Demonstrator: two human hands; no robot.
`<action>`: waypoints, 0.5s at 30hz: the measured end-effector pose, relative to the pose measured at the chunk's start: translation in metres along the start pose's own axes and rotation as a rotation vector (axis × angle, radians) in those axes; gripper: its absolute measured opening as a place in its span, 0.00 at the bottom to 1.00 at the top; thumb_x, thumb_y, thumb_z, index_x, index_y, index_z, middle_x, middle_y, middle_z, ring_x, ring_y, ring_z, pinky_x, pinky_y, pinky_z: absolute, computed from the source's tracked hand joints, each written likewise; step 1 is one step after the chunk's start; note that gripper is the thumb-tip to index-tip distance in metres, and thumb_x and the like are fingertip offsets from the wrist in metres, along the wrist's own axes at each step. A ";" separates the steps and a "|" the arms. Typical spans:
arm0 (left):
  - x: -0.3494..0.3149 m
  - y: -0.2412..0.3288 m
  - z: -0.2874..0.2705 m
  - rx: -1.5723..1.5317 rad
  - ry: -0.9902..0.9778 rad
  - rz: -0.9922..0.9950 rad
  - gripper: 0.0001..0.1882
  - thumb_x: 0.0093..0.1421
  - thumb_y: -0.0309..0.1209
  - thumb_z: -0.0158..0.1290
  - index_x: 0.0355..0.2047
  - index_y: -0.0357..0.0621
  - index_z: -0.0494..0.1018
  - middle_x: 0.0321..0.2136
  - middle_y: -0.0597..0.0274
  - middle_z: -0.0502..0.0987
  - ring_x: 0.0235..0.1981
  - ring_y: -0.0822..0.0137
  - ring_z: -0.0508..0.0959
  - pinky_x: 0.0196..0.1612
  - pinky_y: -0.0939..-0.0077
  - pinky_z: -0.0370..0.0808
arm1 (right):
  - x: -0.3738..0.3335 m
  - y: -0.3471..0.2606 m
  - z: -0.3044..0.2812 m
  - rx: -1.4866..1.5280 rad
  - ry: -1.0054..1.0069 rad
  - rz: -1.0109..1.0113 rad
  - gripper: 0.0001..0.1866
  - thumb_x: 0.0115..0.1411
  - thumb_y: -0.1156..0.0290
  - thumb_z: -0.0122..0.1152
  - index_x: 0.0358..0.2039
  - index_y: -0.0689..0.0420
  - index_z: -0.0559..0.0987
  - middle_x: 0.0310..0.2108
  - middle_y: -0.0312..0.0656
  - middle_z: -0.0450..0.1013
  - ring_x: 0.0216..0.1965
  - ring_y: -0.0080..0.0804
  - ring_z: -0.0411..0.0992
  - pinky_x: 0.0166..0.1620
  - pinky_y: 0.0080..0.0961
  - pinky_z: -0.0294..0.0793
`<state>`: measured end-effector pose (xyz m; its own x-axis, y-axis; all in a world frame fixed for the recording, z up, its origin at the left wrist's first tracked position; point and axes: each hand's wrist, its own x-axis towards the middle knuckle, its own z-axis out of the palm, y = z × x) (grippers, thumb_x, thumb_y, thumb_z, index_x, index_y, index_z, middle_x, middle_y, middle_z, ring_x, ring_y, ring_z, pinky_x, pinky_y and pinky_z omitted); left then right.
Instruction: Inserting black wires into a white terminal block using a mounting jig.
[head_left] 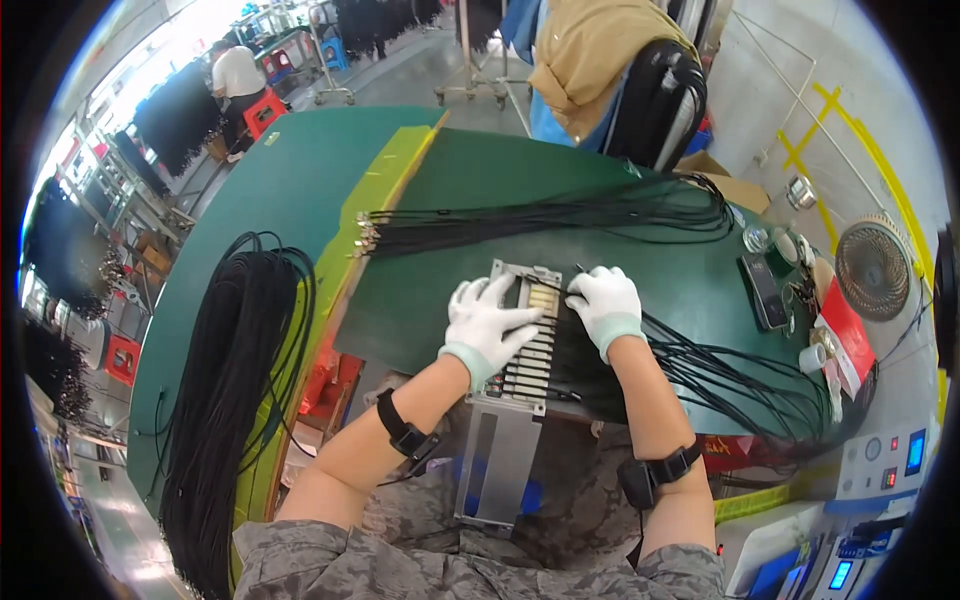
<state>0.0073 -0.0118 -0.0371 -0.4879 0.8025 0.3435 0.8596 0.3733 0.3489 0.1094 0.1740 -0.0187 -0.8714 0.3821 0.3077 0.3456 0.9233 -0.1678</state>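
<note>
A narrow metal fixture (525,377) with a row of pale slots lies in front of me, several black cable ends set in it. My left hand (485,325), in a white glove, rests over its left side with the fingers spread. At the fixture's upper right, my right hand (606,303), also gloved, is closed with thumb and fingers pinched. A thin dark cable tip shows at its fingertips; the rest of that piece is hidden by the glove. From beside this hand a bunch of black cables (715,370) fans out to the right over the green table.
A bundle of black cables (540,217) with metal ends lies across the green table (390,315). A thick coil of black cable (225,380) sits at the left. On the right stand a fan (872,267), a black box (765,292) and a white cup (812,358).
</note>
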 end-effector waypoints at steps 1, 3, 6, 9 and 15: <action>-0.001 0.003 0.005 -0.051 0.033 0.014 0.14 0.55 0.48 0.54 0.40 0.66 0.80 0.55 0.52 0.68 0.57 0.45 0.63 0.61 0.51 0.53 | 0.000 0.003 0.001 -0.041 -0.023 -0.001 0.06 0.48 0.64 0.65 0.27 0.51 0.80 0.29 0.39 0.74 0.37 0.42 0.70 0.41 0.35 0.70; -0.005 -0.005 0.006 -0.102 0.114 0.011 0.14 0.56 0.47 0.54 0.39 0.60 0.80 0.50 0.55 0.73 0.53 0.49 0.67 0.58 0.54 0.58 | 0.002 0.005 0.001 0.082 0.033 -0.072 0.06 0.47 0.66 0.65 0.26 0.51 0.80 0.29 0.39 0.74 0.37 0.42 0.69 0.41 0.35 0.70; 0.004 -0.007 0.004 -0.317 0.132 -0.171 0.14 0.57 0.46 0.53 0.34 0.53 0.79 0.42 0.56 0.76 0.47 0.51 0.70 0.55 0.57 0.61 | -0.005 0.012 -0.015 0.269 0.050 -0.171 0.06 0.45 0.68 0.66 0.25 0.52 0.81 0.28 0.39 0.73 0.37 0.42 0.69 0.42 0.34 0.69; 0.004 -0.009 0.008 -0.402 0.214 -0.208 0.15 0.57 0.46 0.52 0.31 0.48 0.77 0.36 0.57 0.77 0.42 0.53 0.72 0.51 0.60 0.64 | -0.006 0.008 -0.013 0.352 0.038 -0.230 0.07 0.43 0.70 0.67 0.26 0.52 0.81 0.28 0.38 0.73 0.36 0.42 0.68 0.42 0.34 0.69; 0.005 0.000 -0.003 -0.567 0.217 -0.373 0.13 0.59 0.45 0.51 0.27 0.52 0.76 0.32 0.62 0.78 0.43 0.60 0.74 0.54 0.62 0.61 | -0.001 0.000 -0.016 0.382 0.087 -0.288 0.05 0.42 0.70 0.67 0.24 0.51 0.81 0.26 0.38 0.74 0.35 0.42 0.69 0.39 0.35 0.70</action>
<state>0.0044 -0.0096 -0.0331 -0.8037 0.5361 0.2582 0.4471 0.2577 0.8565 0.1162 0.1736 -0.0038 -0.8747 0.1306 0.4667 -0.0719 0.9173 -0.3916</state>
